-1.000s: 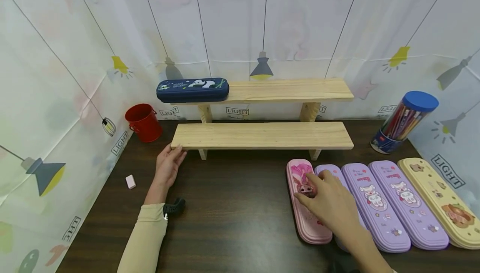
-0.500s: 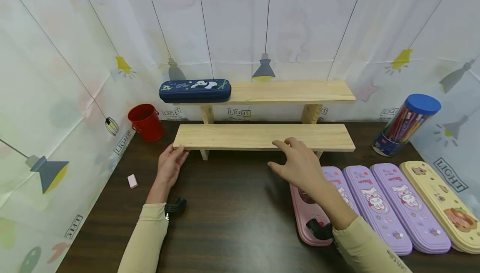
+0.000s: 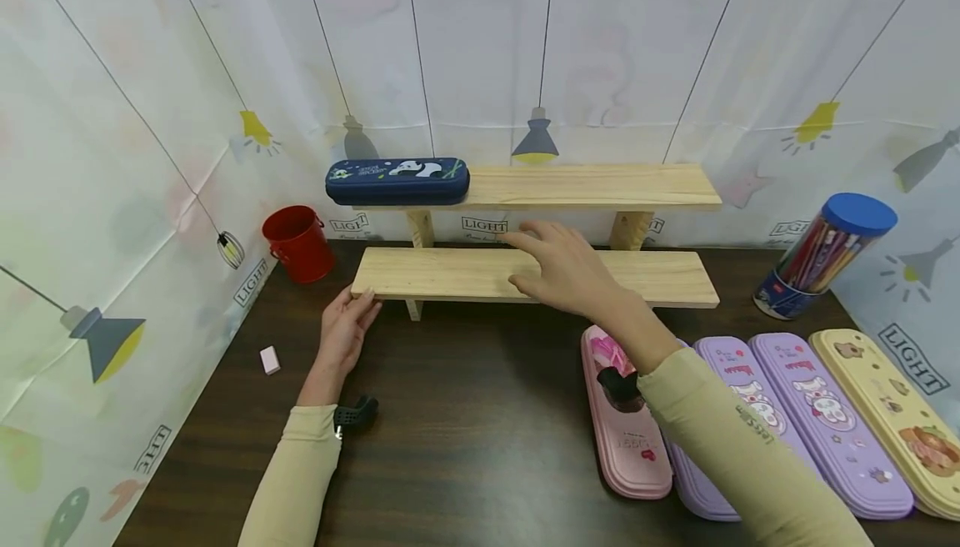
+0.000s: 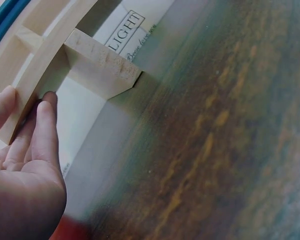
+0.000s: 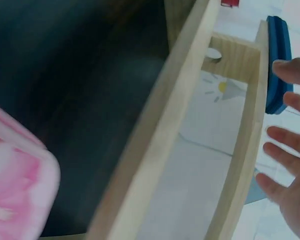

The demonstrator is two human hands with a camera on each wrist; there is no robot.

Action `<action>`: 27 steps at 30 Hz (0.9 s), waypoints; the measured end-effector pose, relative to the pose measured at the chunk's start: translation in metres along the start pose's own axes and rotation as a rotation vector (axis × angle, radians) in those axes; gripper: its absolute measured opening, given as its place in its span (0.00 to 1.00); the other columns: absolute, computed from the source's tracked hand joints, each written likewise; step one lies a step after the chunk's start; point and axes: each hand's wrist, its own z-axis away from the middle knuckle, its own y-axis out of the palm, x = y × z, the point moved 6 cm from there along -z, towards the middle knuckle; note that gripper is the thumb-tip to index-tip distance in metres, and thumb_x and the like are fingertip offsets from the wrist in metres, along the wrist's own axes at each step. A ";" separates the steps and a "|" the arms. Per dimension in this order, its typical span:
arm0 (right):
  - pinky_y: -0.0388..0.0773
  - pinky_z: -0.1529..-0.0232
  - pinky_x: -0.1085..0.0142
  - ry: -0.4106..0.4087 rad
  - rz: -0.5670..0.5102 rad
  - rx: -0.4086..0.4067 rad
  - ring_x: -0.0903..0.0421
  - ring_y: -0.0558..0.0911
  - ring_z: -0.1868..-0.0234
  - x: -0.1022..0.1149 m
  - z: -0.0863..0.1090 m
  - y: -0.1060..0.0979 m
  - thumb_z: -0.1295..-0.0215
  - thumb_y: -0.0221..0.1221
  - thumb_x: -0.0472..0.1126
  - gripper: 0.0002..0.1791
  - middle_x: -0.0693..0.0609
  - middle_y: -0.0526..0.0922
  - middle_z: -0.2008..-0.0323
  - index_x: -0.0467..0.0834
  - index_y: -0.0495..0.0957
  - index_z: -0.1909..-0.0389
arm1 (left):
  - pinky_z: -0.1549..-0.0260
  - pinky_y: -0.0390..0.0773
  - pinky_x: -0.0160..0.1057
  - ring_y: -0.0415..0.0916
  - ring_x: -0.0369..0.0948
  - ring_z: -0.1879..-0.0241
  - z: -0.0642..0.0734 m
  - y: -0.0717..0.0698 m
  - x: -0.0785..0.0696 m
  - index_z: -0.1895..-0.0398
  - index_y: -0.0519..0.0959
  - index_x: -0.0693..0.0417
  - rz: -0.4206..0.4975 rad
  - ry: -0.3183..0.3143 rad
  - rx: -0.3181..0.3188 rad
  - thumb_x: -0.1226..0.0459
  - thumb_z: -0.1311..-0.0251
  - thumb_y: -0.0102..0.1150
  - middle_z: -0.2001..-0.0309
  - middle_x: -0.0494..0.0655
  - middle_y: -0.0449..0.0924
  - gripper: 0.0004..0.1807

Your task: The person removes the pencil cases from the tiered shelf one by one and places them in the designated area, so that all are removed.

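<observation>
A two-tier wooden shelf (image 3: 442, 274) stands on the dark table. My left hand (image 3: 345, 330) pinches the left front corner of its lower board, thumb on top and fingers beneath, as the left wrist view (image 4: 30, 190) also shows. On the left half of the upper board lies a navy pencil case (image 3: 397, 183) with a panda print. Above the lower board my right hand (image 3: 566, 268) reaches with spread fingers and holds nothing; in the right wrist view those fingers (image 5: 290, 132) point toward the blue case without visibly gripping it. Beneath my right forearm lies a pink pencil case (image 3: 630, 447).
Purple pencil cases (image 3: 832, 422) and a yellow one (image 3: 885, 405) lie side by side at the right. Behind them stands a clear tub of pencils (image 3: 825, 255) with a blue lid. A red bucket (image 3: 300, 243) and a small white eraser (image 3: 270, 360) are at the left.
My right hand has left the pink pencil case and moved up and left, over the lower board. The left hand stays on the shelf corner. The view has shifted slightly.
</observation>
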 end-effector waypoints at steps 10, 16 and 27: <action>0.69 0.32 0.42 -0.067 -0.044 0.024 0.43 0.72 0.35 0.007 -0.051 -0.007 0.38 0.65 0.46 0.29 0.43 0.73 0.36 0.53 0.75 0.35 | 0.40 0.78 0.35 0.80 0.32 0.46 0.001 0.000 -0.001 0.27 0.63 0.56 0.000 -0.002 0.006 0.61 0.31 0.58 0.39 0.50 0.74 0.31; 0.72 0.35 0.46 -0.103 -0.086 0.027 0.44 0.72 0.37 0.011 -0.079 -0.006 0.37 0.62 0.42 0.26 0.43 0.72 0.35 0.50 0.76 0.36 | 0.42 0.80 0.32 0.80 0.31 0.46 0.001 0.000 -0.002 0.27 0.63 0.56 0.004 -0.009 0.010 0.61 0.31 0.58 0.40 0.48 0.74 0.31; 0.70 0.31 0.48 -0.114 -0.076 0.071 0.44 0.70 0.32 0.020 -0.120 -0.002 0.38 0.61 0.43 0.26 0.42 0.69 0.32 0.50 0.76 0.37 | 0.38 0.77 0.36 0.81 0.31 0.47 0.001 0.000 -0.001 0.27 0.63 0.56 0.016 -0.025 0.006 0.61 0.31 0.59 0.42 0.46 0.75 0.31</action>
